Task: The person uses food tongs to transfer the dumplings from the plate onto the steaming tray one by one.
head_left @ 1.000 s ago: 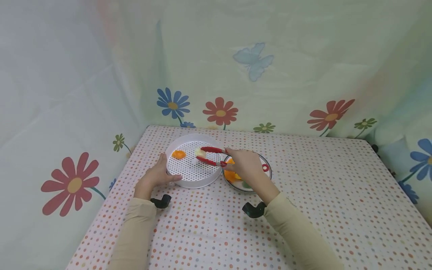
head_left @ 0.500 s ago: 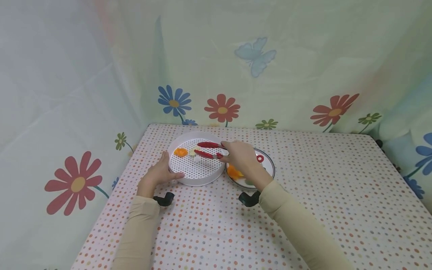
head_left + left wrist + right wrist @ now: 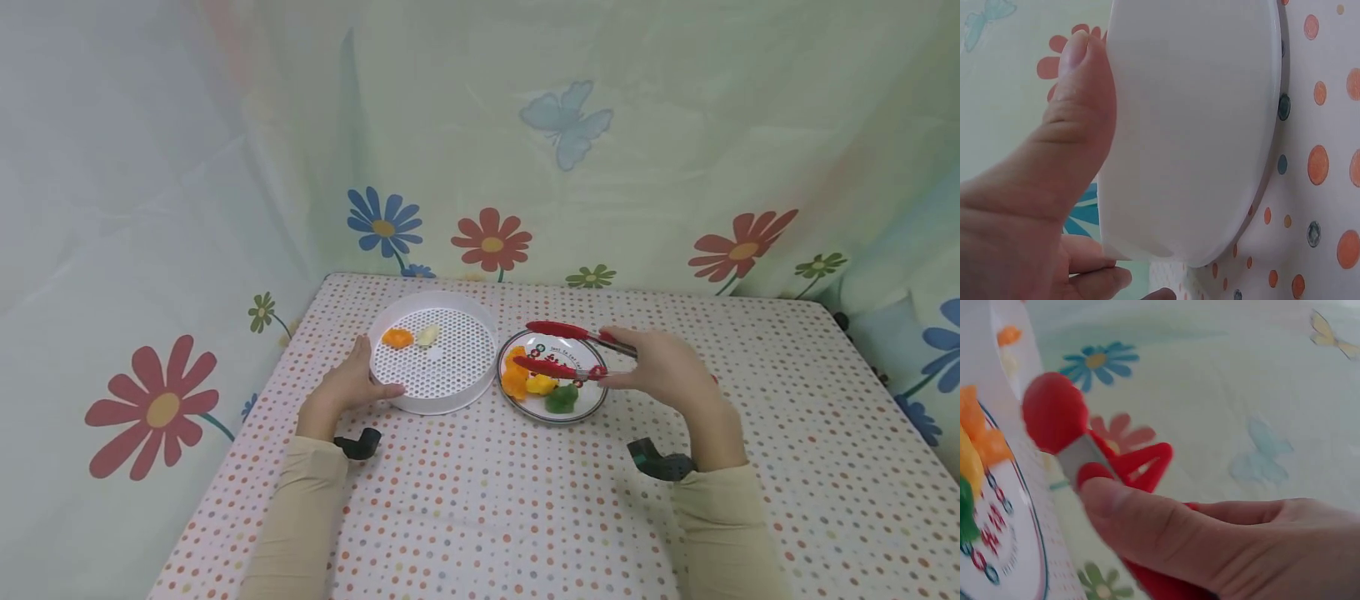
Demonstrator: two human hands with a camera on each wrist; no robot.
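My left hand (image 3: 341,392) holds the left side of a white round sieve (image 3: 435,406), its thumb (image 3: 1079,119) lying along the wall in the left wrist view. Inside the sieve, an orange lump (image 3: 397,338) and a pale lump (image 3: 428,336) lie side by side on the perforated bottom. My right hand (image 3: 663,375) grips red-tipped tongs (image 3: 558,331), thumb on one arm in the right wrist view. The tongs' tips are spread apart over the plate (image 3: 551,419), with nothing between them. Several orange lumps (image 3: 514,383), a yellow one (image 3: 542,384) and a green one (image 3: 561,399) lie on that plate.
The plate stands close to the sieve's right side. A dotted cloth (image 3: 480,500) covers the table. Behind it hangs a flowered curtain (image 3: 645,167), with more curtain at both sides. Dark wrist cameras (image 3: 660,460) jut inward from the wrists.
The tongs have let go of the pale lump, which now lies beside the orange one in the sieve. My right hand has moved right with the tongs, over the plate. The left hand stays.
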